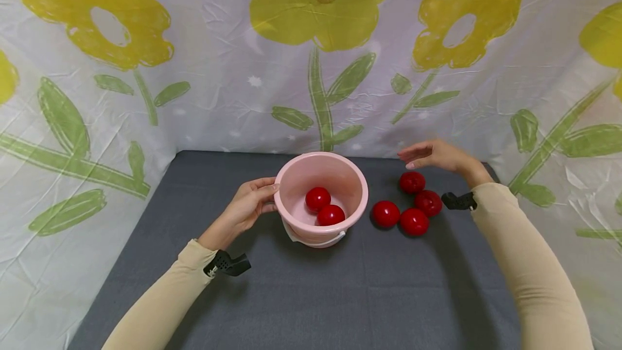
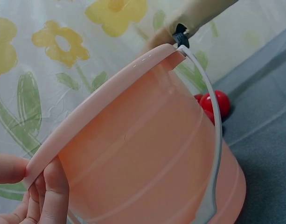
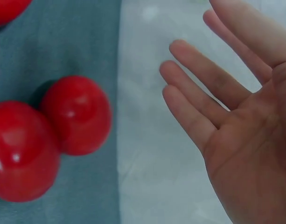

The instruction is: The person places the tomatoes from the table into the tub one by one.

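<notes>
A pink bucket (image 1: 318,236) with a white handle (image 2: 218,140) stands upright in the middle of the table. My left hand (image 1: 249,205) pinches its rim from the left, thumb on one side and fingers on the other in the left wrist view. Inside the bucket lie two glossy red round fruits, perhaps apples (image 1: 318,199). Several more like them sit in a cluster to the right, among them one near the back (image 1: 412,182). Just above and behind that one hovers my right hand (image 1: 439,156), fingers extended and holding nothing.
A dark grey cloth (image 1: 316,296) covers the table. Behind and at the sides hangs a white curtain (image 1: 214,91) printed with yellow flowers, close to the table's back edge. Both wrists carry a black camera mount (image 1: 225,263).
</notes>
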`<state>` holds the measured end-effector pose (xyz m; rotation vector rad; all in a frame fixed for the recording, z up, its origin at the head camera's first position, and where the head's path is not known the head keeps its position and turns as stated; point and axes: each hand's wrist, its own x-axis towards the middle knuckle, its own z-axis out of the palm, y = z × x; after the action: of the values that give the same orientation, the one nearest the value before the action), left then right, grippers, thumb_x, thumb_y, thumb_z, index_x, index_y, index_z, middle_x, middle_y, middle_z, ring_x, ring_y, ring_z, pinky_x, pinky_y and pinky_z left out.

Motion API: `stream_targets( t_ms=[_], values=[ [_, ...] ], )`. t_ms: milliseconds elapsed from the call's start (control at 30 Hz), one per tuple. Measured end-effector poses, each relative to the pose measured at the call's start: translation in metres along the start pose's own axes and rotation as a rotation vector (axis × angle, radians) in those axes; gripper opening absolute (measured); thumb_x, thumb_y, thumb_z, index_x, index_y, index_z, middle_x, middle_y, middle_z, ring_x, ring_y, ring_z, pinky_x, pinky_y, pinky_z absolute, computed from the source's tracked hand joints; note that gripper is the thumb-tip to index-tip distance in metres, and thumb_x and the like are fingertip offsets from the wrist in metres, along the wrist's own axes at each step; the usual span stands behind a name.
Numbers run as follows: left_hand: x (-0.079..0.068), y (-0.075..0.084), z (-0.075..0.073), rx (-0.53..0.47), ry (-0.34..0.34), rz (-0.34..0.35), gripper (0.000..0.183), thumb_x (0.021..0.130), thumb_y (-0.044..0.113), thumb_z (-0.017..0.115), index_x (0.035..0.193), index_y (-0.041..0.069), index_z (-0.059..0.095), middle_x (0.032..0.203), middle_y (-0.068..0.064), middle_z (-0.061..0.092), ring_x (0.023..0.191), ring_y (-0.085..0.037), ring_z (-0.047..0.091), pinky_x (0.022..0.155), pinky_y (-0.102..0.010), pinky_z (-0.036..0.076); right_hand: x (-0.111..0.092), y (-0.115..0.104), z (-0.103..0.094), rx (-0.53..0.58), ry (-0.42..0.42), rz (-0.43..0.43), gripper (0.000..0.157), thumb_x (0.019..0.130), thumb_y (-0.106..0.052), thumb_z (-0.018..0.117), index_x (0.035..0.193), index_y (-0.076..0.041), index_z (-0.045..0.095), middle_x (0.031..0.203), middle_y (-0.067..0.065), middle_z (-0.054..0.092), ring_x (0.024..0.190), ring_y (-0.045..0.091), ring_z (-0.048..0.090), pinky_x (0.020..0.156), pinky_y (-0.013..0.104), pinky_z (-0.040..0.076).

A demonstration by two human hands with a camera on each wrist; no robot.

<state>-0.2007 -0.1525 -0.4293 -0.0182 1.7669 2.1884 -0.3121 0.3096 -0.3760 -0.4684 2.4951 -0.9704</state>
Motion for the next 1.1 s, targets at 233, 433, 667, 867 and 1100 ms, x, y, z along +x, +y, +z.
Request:
stream_targets(
  t_ms=[233, 433, 667, 867, 1100],
  values=[
    [0.000, -0.001, 0.000, -0.007, 0.000, -0.006, 0.045, 0.099, 0.009, 0.056, 0.137, -0.011, 0.043, 0.098, 0.000, 0.067, 0.074, -0.004, 0.066, 0.063, -0.017, 0.059, 0.000, 0.023, 0.008, -0.060, 0.043, 0.001, 0.056, 0.087, -0.033, 0.075, 0.136, -0.010, 0.060, 0.139, 0.014, 0.061, 0.131, 0.032, 0.055, 0.109, 0.047, 0.046],
    [-0.001, 0.000, 0.001, -0.004, 0.008, -0.011, 0.044, 0.099, 0.009, 0.055, 0.138, -0.009, 0.044, 0.101, -0.002, 0.066, 0.075, -0.004, 0.066, 0.063, -0.018, 0.059, 0.002, 0.039, 0.017, -0.063, 0.050, 0.012, 0.053, 0.090, -0.029, 0.073, 0.137, -0.007, 0.058, 0.142, 0.019, 0.057, 0.132, 0.038, 0.053, 0.107, 0.052, 0.047],
    [-0.001, 0.000, 0.000, 0.005, 0.004, -0.007, 0.047, 0.099, 0.010, 0.056, 0.139, -0.010, 0.042, 0.101, -0.002, 0.066, 0.075, -0.004, 0.065, 0.064, -0.018, 0.059, 0.002, 0.055, 0.024, -0.045, 0.052, 0.005, 0.053, 0.090, -0.020, 0.072, 0.137, -0.002, 0.057, 0.143, 0.023, 0.054, 0.130, 0.041, 0.053, 0.103, 0.051, 0.049],
    [0.000, 0.000, 0.000, -0.006, 0.006, -0.008, 0.044, 0.099, 0.009, 0.056, 0.137, -0.010, 0.043, 0.097, 0.001, 0.067, 0.075, -0.004, 0.066, 0.063, -0.018, 0.059, 0.002, 0.062, 0.028, -0.020, 0.032, 0.049, 0.055, 0.091, -0.020, 0.071, 0.140, -0.001, 0.054, 0.146, 0.026, 0.049, 0.135, 0.043, 0.046, 0.109, 0.058, 0.042],
    [-0.001, 0.002, 0.001, -0.003, 0.011, -0.012, 0.046, 0.098, 0.010, 0.057, 0.137, -0.009, 0.044, 0.098, 0.002, 0.067, 0.077, -0.003, 0.066, 0.064, -0.018, 0.059, 0.002, 0.062, 0.033, -0.001, 0.011, 0.074, 0.057, 0.091, -0.022, 0.071, 0.141, -0.002, 0.052, 0.145, 0.026, 0.050, 0.131, 0.042, 0.051, 0.107, 0.056, 0.046]
  ],
)
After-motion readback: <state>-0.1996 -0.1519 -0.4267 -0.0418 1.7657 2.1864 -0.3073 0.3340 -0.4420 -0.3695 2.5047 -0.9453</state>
